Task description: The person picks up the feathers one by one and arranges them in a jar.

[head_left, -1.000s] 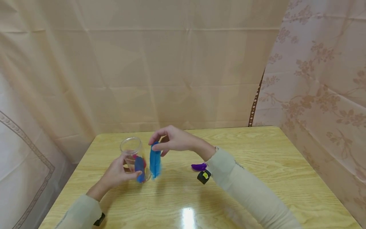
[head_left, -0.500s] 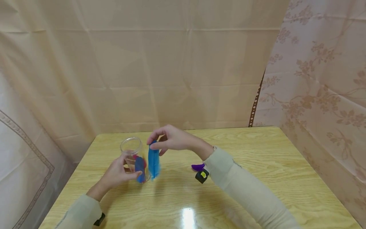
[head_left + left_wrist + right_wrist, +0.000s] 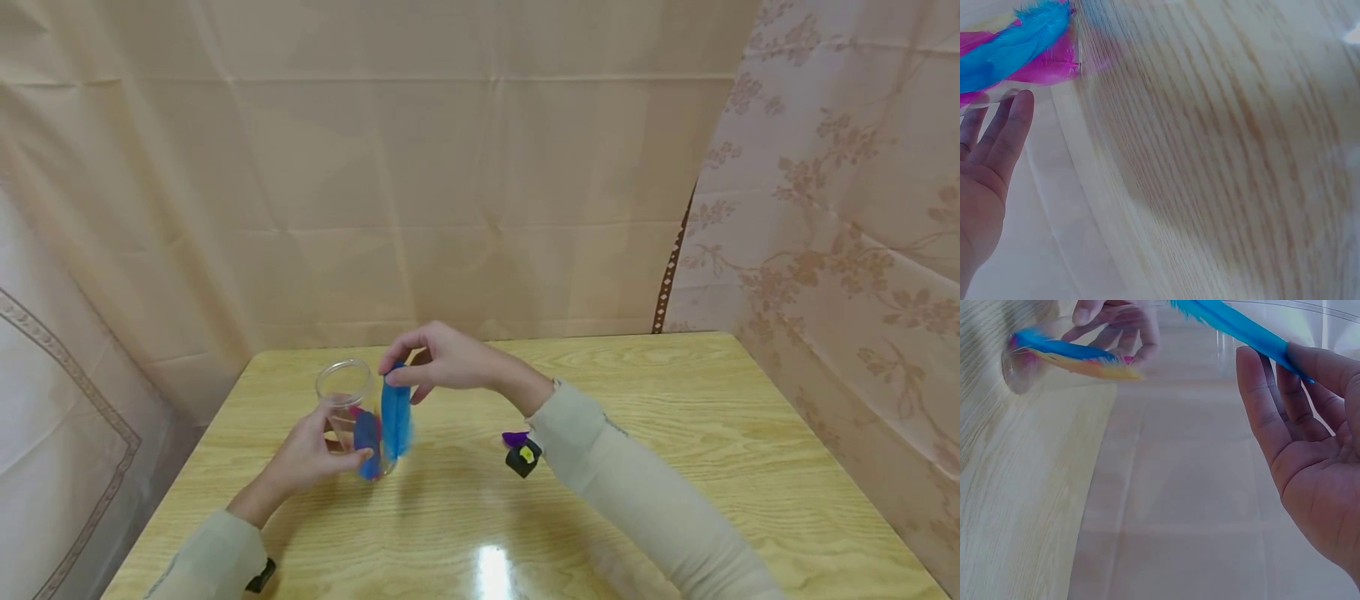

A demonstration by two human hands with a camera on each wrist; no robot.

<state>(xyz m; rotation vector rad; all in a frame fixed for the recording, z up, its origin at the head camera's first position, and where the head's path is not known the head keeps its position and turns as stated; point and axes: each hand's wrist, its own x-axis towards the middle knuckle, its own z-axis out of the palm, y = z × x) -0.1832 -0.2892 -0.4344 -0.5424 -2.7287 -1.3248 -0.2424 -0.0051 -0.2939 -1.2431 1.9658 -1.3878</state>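
My left hand holds a clear plastic jar upright at the left of the table, fingers and thumb around its lower side. Inside the jar lie a blue feather, a pink feather and a yellow feather. Just right of the jar, my right hand pinches another blue feather by its upper end between thumb and fingers. That feather hangs down and overlaps the jar's right side in the head view. A purple feather lies on the table, partly hidden.
The wooden table reaches back to a beige curtain. Flowered cloth hangs on the right. A small black block with a yellow mark sits at the right cuff, in front of the purple feather.
My right hand has moved a little left and up, bringing the hanging blue feather closer to the jar. The left hand and jar have stayed in place.
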